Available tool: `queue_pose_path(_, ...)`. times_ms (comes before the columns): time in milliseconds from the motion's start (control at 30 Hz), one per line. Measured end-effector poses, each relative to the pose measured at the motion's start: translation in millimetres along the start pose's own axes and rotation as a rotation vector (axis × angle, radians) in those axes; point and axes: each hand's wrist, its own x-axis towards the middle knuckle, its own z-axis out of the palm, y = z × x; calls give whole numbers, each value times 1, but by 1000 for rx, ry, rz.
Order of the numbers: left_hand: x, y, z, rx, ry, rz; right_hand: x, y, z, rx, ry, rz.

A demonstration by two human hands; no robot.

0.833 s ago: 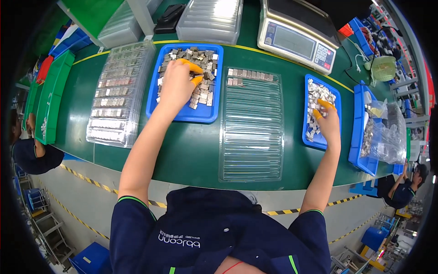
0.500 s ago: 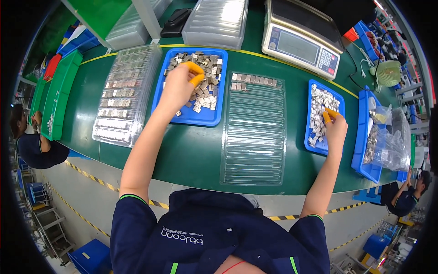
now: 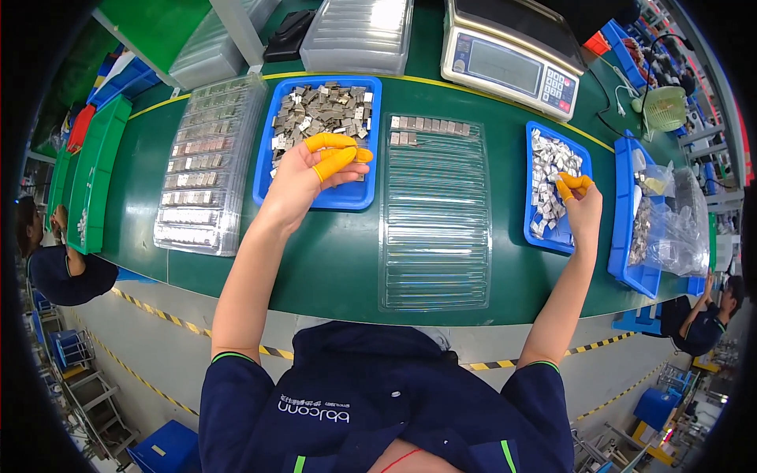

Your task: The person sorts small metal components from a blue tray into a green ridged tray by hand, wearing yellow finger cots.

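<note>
My left hand [image 3: 309, 175], with yellow finger cots, is raised over the near right part of a blue tray [image 3: 259, 177] of small silver metal pieces [image 3: 319, 110]. Its thumb and fingers are pinched together; whatever is between them is too small to make out. Over the right-hand blue tray [image 3: 561, 243], my right hand [image 3: 582, 206] pinches with cotted fingertips among small white-and-silver parts [image 3: 550, 177]. What it grips is hidden. Between the hands lies a clear ribbed plastic tray [image 3: 435, 229], with a row of silver pieces [image 3: 434, 124] and a shorter second row at its far end.
Stacked clear trays [image 3: 206, 165] filled with pieces stand at left, beside a green bin [image 3: 98, 181]. A scale [image 3: 505, 67] and more clear trays [image 3: 359, 35] line the back. At right sits a blue bin [image 3: 623, 236] with plastic bags [image 3: 678, 244]. Co-workers sit at both sides.
My left hand has drawn back from the pile toward me and to the right, its fingers pinched. My right hand stays at its tray, fingers close together. The view has shifted slightly.
</note>
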Motion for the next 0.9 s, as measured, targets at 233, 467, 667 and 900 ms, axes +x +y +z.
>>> queue_pose_path(233, -2, 2, 3, -158, 31, -34, 1, -18, -1, -108, 28, -9)
queue_pose_path(467, 0, -6, 1, 178, 120, -73, 1, -34, 2, 73, 202, 21)
queue_pose_path(667, 3, -10, 20, -59, 119, -45, -31, -104, 40, 436, 148, -200)
queue_pose_path(900, 8, -22, 30, 17, 86, 3, -62, -158, 85, 545, -459, -33)
